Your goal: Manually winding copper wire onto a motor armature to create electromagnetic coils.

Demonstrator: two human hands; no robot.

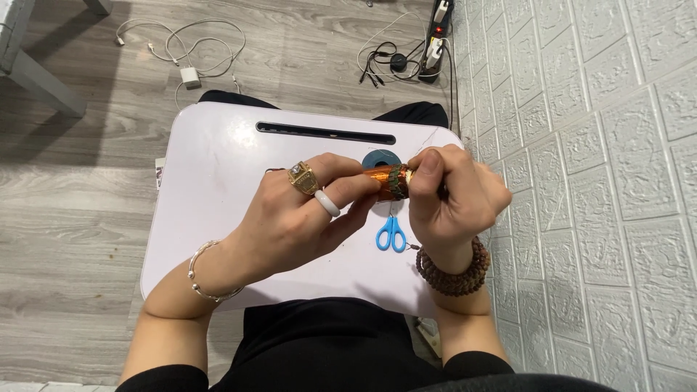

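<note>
Copper-wound cylindrical coil pinched between left hand fingertips and closed right hand, held above white plastic lap tray. Blue-handled scissors lying on tray directly below coil; dark round spool just behind.

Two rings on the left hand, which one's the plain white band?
The white ring, on the finger nearer the wrist side; the other, the gold ring, has a stone.

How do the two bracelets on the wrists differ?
The left bracelet is a thin, silvery metal band sitting loosely on the forearm; the right bracelet is a thick wrap of brown beads, snug round the wrist. The left is one smooth strand, the right several beaded rows. Both sit just behind a hand gripping the copper coil.
</note>
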